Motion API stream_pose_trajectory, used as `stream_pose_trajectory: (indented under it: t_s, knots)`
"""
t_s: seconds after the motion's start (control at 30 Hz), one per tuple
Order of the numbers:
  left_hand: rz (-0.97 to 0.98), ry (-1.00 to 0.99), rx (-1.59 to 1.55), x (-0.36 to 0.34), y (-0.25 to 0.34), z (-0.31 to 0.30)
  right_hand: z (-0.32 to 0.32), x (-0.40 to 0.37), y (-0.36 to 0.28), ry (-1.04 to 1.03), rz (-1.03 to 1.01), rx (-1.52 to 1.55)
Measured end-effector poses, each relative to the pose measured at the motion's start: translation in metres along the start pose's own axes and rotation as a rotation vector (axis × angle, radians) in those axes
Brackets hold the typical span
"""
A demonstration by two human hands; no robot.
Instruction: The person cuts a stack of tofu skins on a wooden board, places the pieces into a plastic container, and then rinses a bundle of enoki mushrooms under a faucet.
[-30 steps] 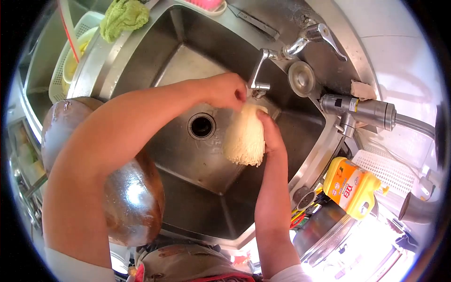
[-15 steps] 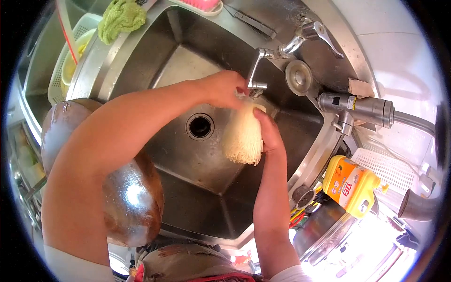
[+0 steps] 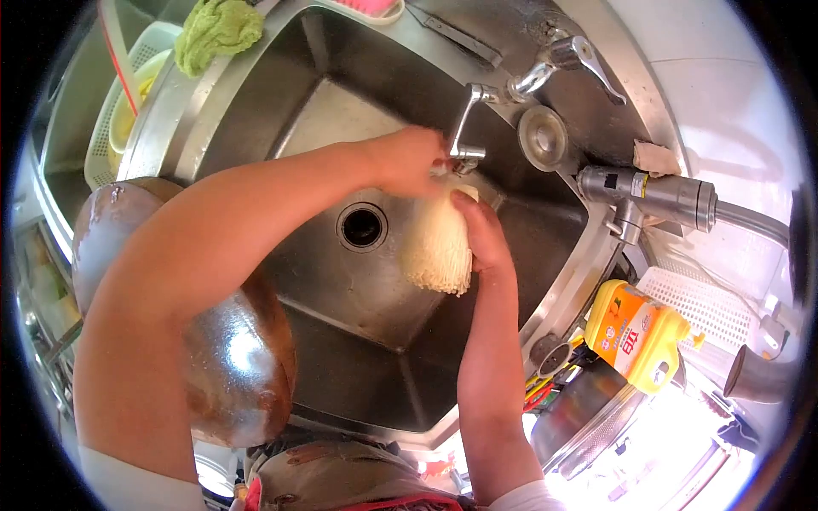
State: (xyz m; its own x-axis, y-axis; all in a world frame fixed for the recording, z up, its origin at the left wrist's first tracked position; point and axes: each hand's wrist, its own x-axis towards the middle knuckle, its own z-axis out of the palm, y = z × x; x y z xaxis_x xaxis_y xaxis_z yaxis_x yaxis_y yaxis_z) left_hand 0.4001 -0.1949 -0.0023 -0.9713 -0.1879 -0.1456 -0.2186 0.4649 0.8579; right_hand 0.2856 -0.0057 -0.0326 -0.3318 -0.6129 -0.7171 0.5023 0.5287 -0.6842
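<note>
A pale bunch of enoki mushrooms (image 3: 441, 243) hangs over the sink (image 3: 341, 128), its small caps pointing down towards me. My right hand (image 3: 487, 234) is closed round its right side, thumb on top near the base end. At that upper end, just below the faucet spout (image 3: 467, 155), my left hand (image 3: 409, 162) is curled and slightly blurred. Something small, dark red and whitish shows at its fingertips; I cannot tell what it is. Left of the bunch lies the round drain hole (image 3: 361, 226).
A large metal wok (image 3: 239, 349) stands against the sink's left edge. Behind it are a green cloth (image 3: 218, 34) and a white basket (image 3: 106, 145). To the right, a yellow detergent jug (image 3: 635, 336) stands beside a white rack (image 3: 699, 298). A round metal strainer (image 3: 543, 139) rests near the faucet.
The mushroom bunch and my right hand have shifted slightly up and left. My left hand has moved a little at the base end and its fingers are more blurred.
</note>
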Motion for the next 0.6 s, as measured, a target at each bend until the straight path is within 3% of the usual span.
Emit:
stream_pose_trajectory:
  t_s: [0.03,0.13,0.23,0.33,0.43,0.47,0.6]
  knots:
    - [-0.040,-0.132,-0.067,-0.001,0.005,-0.002,0.004,-0.002,-0.002,0.010,-0.003,-0.020]
    - [0.016,-0.157,-0.004,0.000,-0.001,-0.002,0.016,-0.010,-0.013,0.032,-0.003,-0.081]
    - [-0.090,-0.110,0.027,0.002,-0.012,0.003,0.010,-0.001,-0.002,0.016,-0.020,-0.048]
    - [-0.240,0.073,-0.015,0.001,-0.022,0.021,0.007,0.008,0.004,0.016,0.029,0.169]
    - [-0.505,0.041,-0.282,-0.005,-0.027,0.057,0.012,0.019,0.002,0.048,0.003,0.364]
    - [-0.580,-0.057,-0.372,-0.008,-0.011,0.049,0.011,0.024,0.003,0.064,-0.029,0.424]
    - [-0.270,-0.182,-0.253,-0.015,0.000,0.036,0.001,0.038,0.023,0.072,-0.153,0.687]
